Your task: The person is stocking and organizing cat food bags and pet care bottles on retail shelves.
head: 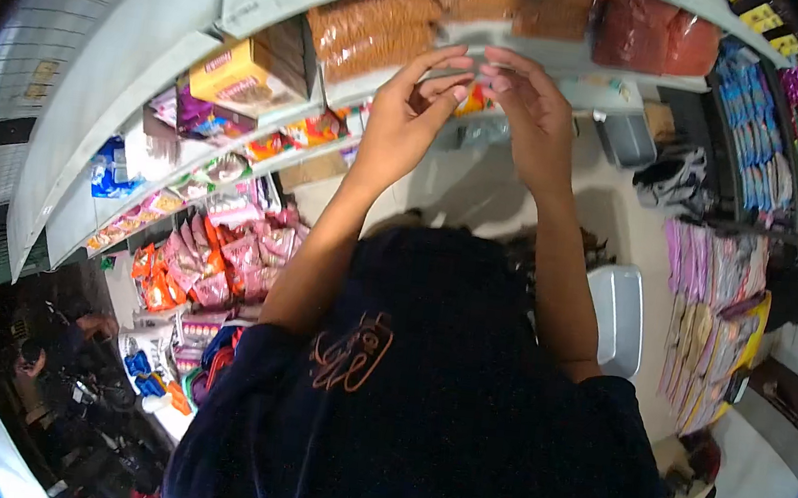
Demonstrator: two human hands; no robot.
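Note:
My left hand [412,114] is raised in front of the shelves, its fingers curved and the thumb apart from them. Opposite it, my right hand [537,121] is held up in the same way. The fingertips of both hands point at each other with a small gap between them, and I see nothing held in either. Behind them, clear plastic packs of brown pellets [372,28] lie on a white shelf [471,36]. Farther right on that shelf are clear packs with reddish contents [648,34].
To the left, a yellow carton [249,77] stands on the curved-looking shelf. Below are pink and orange pouches [221,258]. Grey plastic trays [616,318] lie on the tiled floor [465,183] to the right. Stacked bags [708,321] and hanging blue sachets [752,127] line the right side.

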